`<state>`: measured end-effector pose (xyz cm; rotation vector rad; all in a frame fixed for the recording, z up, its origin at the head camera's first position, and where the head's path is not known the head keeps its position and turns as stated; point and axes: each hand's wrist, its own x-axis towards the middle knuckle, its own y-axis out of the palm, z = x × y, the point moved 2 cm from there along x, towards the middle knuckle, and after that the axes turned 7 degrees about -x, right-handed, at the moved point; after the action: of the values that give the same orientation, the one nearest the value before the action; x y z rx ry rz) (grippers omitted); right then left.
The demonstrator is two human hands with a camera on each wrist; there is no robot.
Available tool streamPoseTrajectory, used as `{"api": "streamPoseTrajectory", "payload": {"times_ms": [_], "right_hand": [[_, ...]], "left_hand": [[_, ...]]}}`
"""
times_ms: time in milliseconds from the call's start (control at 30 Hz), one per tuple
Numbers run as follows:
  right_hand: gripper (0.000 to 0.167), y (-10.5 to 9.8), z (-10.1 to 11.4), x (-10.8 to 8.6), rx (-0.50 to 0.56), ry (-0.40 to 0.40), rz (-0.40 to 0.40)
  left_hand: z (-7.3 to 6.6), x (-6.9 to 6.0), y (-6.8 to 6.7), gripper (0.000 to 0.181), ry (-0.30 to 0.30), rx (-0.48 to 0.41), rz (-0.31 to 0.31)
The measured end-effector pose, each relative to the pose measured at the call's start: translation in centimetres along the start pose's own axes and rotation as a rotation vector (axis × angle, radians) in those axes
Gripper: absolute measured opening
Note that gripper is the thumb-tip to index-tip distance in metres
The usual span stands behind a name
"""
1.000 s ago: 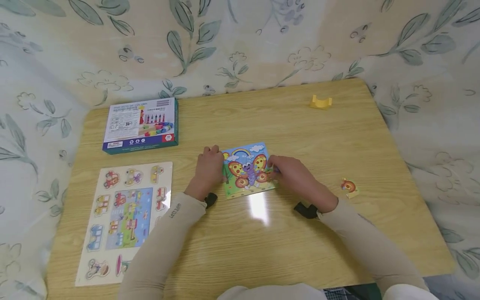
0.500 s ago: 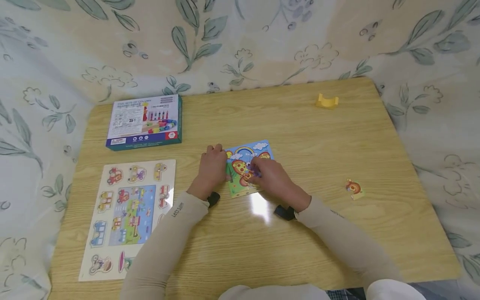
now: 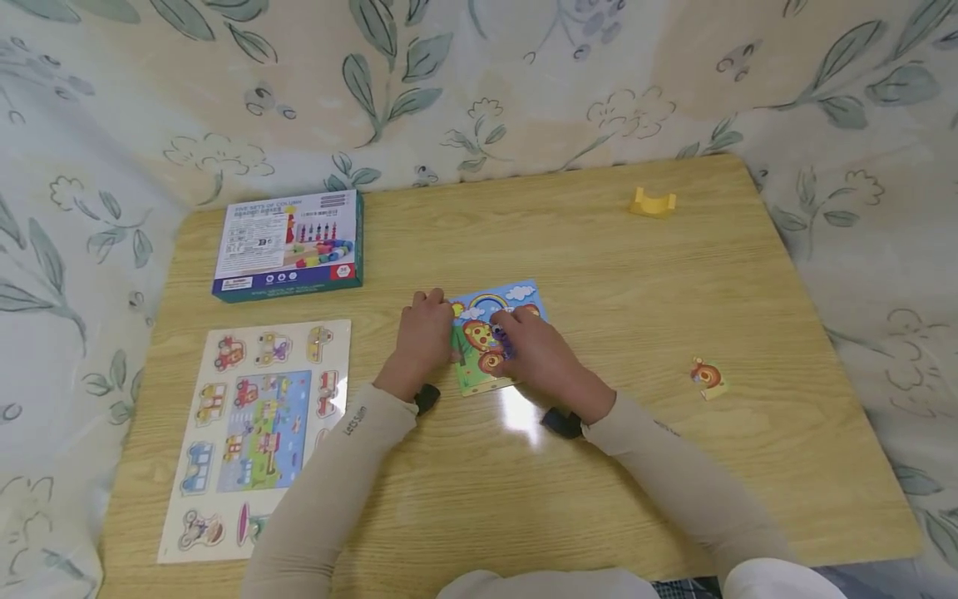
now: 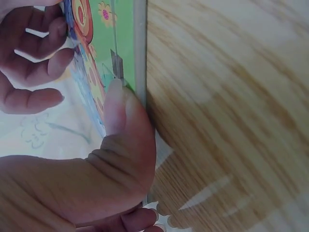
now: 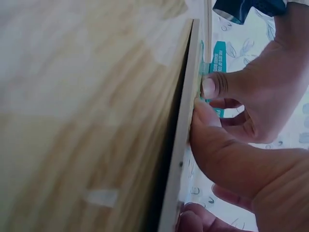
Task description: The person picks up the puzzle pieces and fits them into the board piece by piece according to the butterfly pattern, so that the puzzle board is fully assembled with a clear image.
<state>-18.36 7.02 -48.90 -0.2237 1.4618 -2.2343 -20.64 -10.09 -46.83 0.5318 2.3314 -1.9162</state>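
Note:
My left hand (image 3: 425,333) grips the left edge of a butterfly jigsaw puzzle (image 3: 470,376) in a thin tray. Its thumb (image 4: 126,116) presses on the green part of the picture in the left wrist view. Over the middle of the puzzle, my right hand (image 3: 542,353) curls its thumb and fingers about a puzzle piece (image 3: 505,339) at the butterfly's purple body. The hand covers most of the right half, so the piece's outline is hidden. In the right wrist view the right thumb (image 5: 206,116) rests on the tray's face, close to the left thumb. A loose puzzle piece (image 3: 707,378) with an orange swirl lies to the right.
A vehicle peg board (image 3: 335,457) lies at the left, partly under the left forearm. Behind it is a boxed bead set (image 3: 288,245). A yellow curved block (image 3: 653,202) stands near the back right edge of the wooden table (image 3: 599,499). Patterned cloth hangs behind.
My right hand has moved left from the puzzle's right edge to its middle, covering the butterfly's right wing. The left hand keeps its grip. The head view has shifted slightly.

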Motion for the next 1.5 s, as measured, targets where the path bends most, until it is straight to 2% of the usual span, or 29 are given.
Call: {"api": "streamPoseTrajectory", "payload": {"times_ms": [100, 200, 333, 400, 500, 633, 767, 867, 1033, 1133, 1333, 1433, 1500], "right_hand": [[0.067, 0.0, 0.0, -0.2, -0.001, 0.012, -0.025], [0.062, -0.2, -0.3, -0.7, 0.060, 0.032, -0.054], [0.049, -1.9, -2.4, -2.3, 0.131, 0.085, -0.134], [0.043, -3.5, -4.6, -3.9, 0.118, 0.138, -0.173], [0.043, -5.7, -8.9, -7.3, 0.058, 0.241, -0.204], [0.056, -7.3, -13.9, -13.0, -0.005, 0.431, -0.157], [0.068, -7.0, -16.3, -17.1, 0.017, 0.570, -0.077], [0.065, -6.5, -16.8, -18.4, 0.027, 0.600, -0.095], [0.050, -5.9, -16.4, -17.5, 0.006, 0.545, -0.198], [0.045, -5.6, -15.6, -15.9, 0.021, 0.514, -0.189], [0.040, -5.4, -12.8, -12.1, 0.035, 0.505, -0.129], [0.030, -5.1, -11.1, -10.0, 0.059, 0.463, -0.165], [0.023, -4.8, -9.6, -8.5, 0.114, 0.421, -0.197]], "left_hand": [[-0.1, 0.2, 0.1, 0.064, 0.004, -0.005, -0.004], [-0.1, 0.2, 0.1, 0.065, -0.003, -0.006, 0.003], [-0.2, 0.2, 0.1, 0.064, -0.009, -0.005, 0.018], [-0.2, 0.1, 0.1, 0.065, -0.011, -0.005, 0.023], [0.0, 0.1, 0.0, 0.065, -0.013, -0.010, 0.027], [0.2, -0.1, -0.2, 0.065, -0.004, -0.009, 0.022], [0.5, -0.3, -0.2, 0.066, 0.006, -0.003, 0.015], [0.5, -0.4, -0.1, 0.066, 0.017, -0.015, 0.003], [0.3, -0.1, 0.1, 0.066, 0.030, -0.033, -0.017], [0.4, 0.1, 0.2, 0.066, 0.025, -0.037, -0.018], [0.6, 0.3, 0.4, 0.068, 0.020, -0.040, -0.021], [0.6, 0.2, 0.6, 0.067, 0.012, -0.044, -0.015], [0.6, 0.1, 0.6, 0.067, 0.005, -0.049, -0.009]]}}
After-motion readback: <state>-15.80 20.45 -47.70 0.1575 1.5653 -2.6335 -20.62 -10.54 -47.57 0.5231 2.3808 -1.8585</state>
